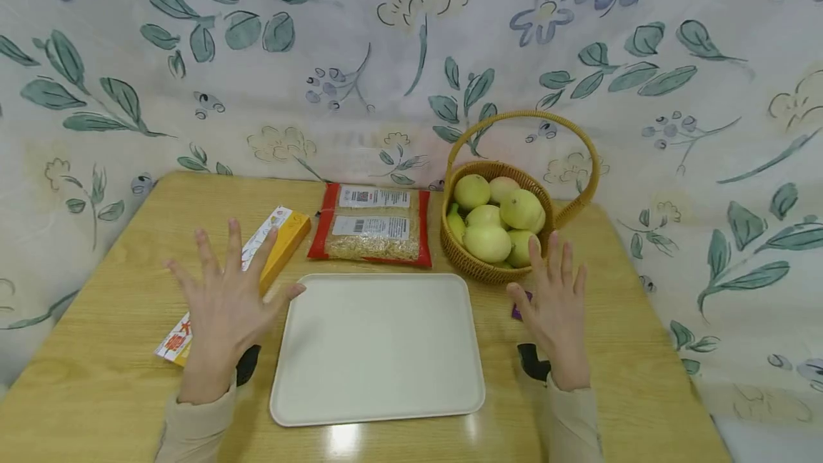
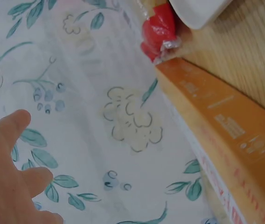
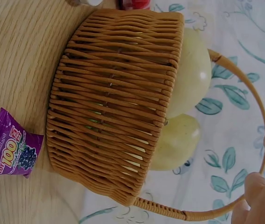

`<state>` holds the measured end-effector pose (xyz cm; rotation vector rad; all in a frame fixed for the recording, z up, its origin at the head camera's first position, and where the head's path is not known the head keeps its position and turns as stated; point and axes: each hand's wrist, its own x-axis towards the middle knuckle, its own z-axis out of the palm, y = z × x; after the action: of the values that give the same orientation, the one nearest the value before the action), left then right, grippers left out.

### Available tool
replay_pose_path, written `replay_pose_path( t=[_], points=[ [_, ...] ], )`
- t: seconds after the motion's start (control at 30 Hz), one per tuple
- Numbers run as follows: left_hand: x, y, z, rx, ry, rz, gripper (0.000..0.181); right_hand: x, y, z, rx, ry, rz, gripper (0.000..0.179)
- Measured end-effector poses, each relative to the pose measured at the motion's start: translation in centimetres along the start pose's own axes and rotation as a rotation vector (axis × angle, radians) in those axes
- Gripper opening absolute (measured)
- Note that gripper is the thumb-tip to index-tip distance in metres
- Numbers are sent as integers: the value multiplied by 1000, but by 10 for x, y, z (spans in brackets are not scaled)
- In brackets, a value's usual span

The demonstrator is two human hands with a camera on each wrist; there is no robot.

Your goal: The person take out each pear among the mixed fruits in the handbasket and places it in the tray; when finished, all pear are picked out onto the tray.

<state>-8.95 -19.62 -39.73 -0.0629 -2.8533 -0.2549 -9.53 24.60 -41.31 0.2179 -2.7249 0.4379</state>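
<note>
In the head view my left hand [image 1: 228,306] is held with fingers spread above the long orange-and-white box [image 1: 283,241], left of the white tray [image 1: 379,349]. My right hand [image 1: 556,306], fingers straight, hovers to the right of the tray, just in front of the wicker basket [image 1: 491,274]. Neither hand holds anything. Round pale yellow-green fruit [image 1: 487,242] fills the basket, whose tall handle arches over it. A small purple candy packet [image 3: 12,147] lies on the table beside the basket, partly behind my right hand in the head view.
Behind the tray lies a clear bag with red ends [image 1: 373,226], filled with pale grains or flakes and bearing white labels. The wooden table [image 1: 83,377] meets a floral cloth [image 1: 360,56] at its back and right.
</note>
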Motion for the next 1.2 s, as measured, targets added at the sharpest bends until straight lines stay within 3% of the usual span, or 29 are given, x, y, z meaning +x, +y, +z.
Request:
replay_pose_path(
  t=[0.17,0.3,0.53,0.9,1.07,1.2],
  points=[
    [6,6,5,-44,-6,44,86,-2,4,-5,36,-31,58,80],
    [10,19,13,-134,-16,98,86,-4,9,-4,64,-52,98,77],
    [23,58,27,-397,-84,198,90,1,23,10,122,-73,122,75],
    [47,135,50,-927,-59,330,97,7,33,34,191,-114,155,81],
    [56,164,57,-1107,-79,358,97,9,36,38,191,-105,168,81],
    [64,176,60,-1162,-63,377,97,13,38,44,204,-90,174,82]
  ],
)
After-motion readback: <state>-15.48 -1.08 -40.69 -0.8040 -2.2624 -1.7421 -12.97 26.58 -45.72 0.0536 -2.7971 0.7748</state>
